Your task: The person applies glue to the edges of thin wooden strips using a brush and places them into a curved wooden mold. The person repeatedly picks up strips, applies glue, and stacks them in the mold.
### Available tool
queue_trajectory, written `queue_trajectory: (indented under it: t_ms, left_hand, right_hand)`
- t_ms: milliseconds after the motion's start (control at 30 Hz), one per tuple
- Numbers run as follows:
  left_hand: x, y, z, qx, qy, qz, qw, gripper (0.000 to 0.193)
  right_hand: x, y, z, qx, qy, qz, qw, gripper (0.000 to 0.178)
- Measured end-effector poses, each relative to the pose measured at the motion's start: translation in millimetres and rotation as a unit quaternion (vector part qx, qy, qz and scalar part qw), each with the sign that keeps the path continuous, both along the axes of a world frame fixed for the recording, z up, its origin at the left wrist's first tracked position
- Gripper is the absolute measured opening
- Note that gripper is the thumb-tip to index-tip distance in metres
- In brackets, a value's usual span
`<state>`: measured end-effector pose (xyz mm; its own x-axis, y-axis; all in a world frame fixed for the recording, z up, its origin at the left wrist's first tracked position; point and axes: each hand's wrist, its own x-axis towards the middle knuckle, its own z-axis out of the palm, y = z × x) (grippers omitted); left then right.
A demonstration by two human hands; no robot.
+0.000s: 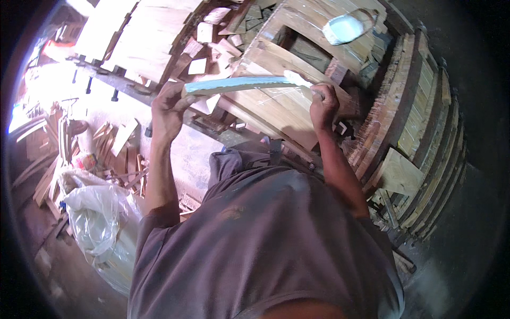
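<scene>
My left hand (169, 106) grips one end of a narrow wooden strip (204, 91), held up level in front of me. Its upper edge carries a pale bluish-white wet coat that looks like glue. At the strip's other end my right hand (324, 104) is closed around a small glue brush (296, 79), whose head is thick with white and rests on the strip's edge. The brush's handle is mostly hidden in my fingers. Behind the strip lies a pale wooden panel (276, 110) with white drips on it.
A container of white glue (344, 28) stands on the boards at the far right. Stacked wooden panels (419, 114) rise on the right, and offcuts (199, 66) are heaped beyond my hands. Left are a clear plastic bag (101, 223) and bundled wood strips (114, 146).
</scene>
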<state>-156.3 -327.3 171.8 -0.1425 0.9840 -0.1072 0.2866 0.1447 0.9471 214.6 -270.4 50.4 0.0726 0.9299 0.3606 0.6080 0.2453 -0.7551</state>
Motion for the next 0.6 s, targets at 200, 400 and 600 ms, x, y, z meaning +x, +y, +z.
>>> queue_trajectory:
  t_ms: [200, 400, 600]
  left_hand:
    - [1, 10, -2, 0.037, -0.021, -0.016, 0.999, 0.025]
    - [3, 16, 5, 0.036, 0.020, -0.032, 0.999, 0.024]
    - [8, 17, 13, 0.037, 0.008, -0.042, 0.998, 0.025]
  right_hand:
    - [36, 4, -23, 0.011, -0.064, -0.070, 0.995, 0.018]
    - [-61, -23, 74, 0.075, 0.022, 0.104, 0.991, 0.018]
    - [-100, -20, 131, 0.149, 0.150, 0.202, 0.956, 0.016]
